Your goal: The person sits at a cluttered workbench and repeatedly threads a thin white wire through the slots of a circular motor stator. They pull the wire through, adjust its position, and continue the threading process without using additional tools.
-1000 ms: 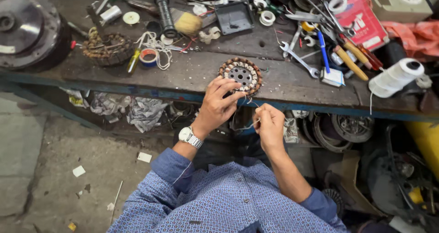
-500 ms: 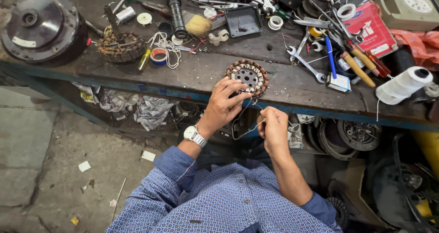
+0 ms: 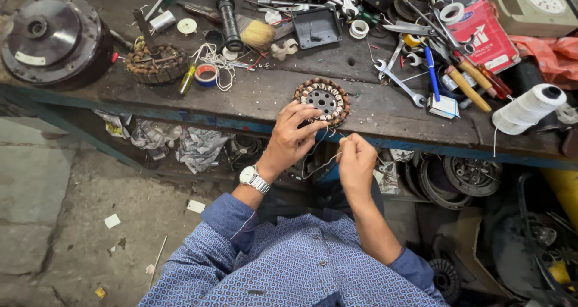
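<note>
1. The left hand grips the near rim of the round wound coil, fingers curled on it.
2. The right hand pinches a thin wire running toward the coil.
3. The coil rests at the worktop's front edge.
4. A white thread spool lies far right.

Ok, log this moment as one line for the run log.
left hand: on wound stator at bench edge | right hand: pinching thin wire | thread spool: lying at right
</note>
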